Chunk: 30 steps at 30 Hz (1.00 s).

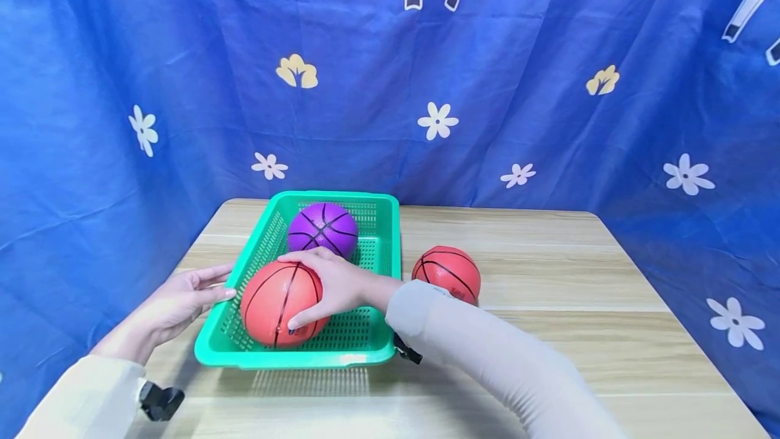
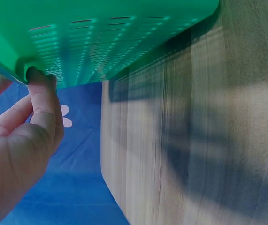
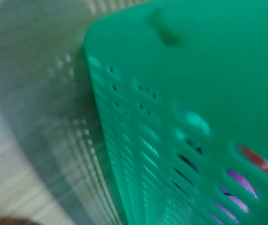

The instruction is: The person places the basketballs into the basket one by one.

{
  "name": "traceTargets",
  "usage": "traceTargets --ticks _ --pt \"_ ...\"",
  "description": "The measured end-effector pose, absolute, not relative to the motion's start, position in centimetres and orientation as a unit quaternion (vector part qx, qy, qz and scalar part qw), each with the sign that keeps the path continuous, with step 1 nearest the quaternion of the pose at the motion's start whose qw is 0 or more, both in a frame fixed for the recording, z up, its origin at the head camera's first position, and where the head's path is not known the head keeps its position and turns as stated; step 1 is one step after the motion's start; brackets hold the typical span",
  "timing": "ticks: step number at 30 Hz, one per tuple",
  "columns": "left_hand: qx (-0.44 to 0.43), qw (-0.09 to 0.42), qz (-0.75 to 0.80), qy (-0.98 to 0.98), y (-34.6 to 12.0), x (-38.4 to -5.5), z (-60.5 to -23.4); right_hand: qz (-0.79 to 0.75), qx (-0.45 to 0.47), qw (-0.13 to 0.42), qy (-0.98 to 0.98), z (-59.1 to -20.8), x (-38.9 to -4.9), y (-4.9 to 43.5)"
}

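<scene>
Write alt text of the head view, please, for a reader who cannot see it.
A right hand grips a red ball at the near end of a green basket; a purple ball lies farther back inside. The left hand holds the basket's rim, and another red ball sits on the table.

- Open room runs from the loose orange ball (image 1: 447,271) to the right edge of the table (image 1: 621,351).
- A narrow gap parts that ball from the green basket (image 1: 317,360).
- The right forearm (image 1: 500,361) bars the gap's near side.
- Left hand (image 1: 183,298) blocks the basket's left rim.
- Purple ball (image 1: 323,227) obstructs its far end.
</scene>
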<state>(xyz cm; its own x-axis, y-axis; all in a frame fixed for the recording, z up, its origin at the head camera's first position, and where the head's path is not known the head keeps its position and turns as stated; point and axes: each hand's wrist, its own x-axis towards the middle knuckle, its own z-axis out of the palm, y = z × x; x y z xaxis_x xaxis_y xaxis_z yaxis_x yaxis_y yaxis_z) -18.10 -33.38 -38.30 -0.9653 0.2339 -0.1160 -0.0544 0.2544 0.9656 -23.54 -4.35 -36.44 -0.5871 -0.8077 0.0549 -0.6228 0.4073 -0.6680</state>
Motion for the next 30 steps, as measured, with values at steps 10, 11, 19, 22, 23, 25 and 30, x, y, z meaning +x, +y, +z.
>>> traceTargets --ticks 10,11,19,22,23,25,30 --pt "0.058 0.114 0.613 0.780 -33.4 -18.2 -38.3 -0.333 -0.428 0.143 0.828 -38.0 -23.0 -4.8" --pt "0.058 0.114 0.613 0.780 -33.4 -18.2 -38.3 -0.334 -0.427 0.142 0.828 -38.0 -23.0 -4.8" --pt "0.059 0.112 0.608 0.784 -33.4 -18.3 -38.2 -0.329 -0.430 0.143 0.829 -38.0 -23.0 -4.7" --pt "0.058 0.114 0.607 0.785 -33.4 -18.2 -38.3 -0.322 -0.438 0.143 0.827 -37.9 -23.0 -4.8" --pt "0.058 0.114 0.607 0.784 -33.5 -18.2 -38.3 -0.320 -0.442 0.143 0.826 -37.8 -23.0 -4.8" --pt "0.056 0.115 0.611 0.781 -33.5 -18.2 -38.3 -0.318 -0.451 0.141 0.822 -37.6 -23.0 -4.7" --pt "0.057 0.116 0.621 0.773 -33.6 -18.1 -38.4 -0.316 -0.467 0.125 0.817 -36.4 -23.3 -4.3"
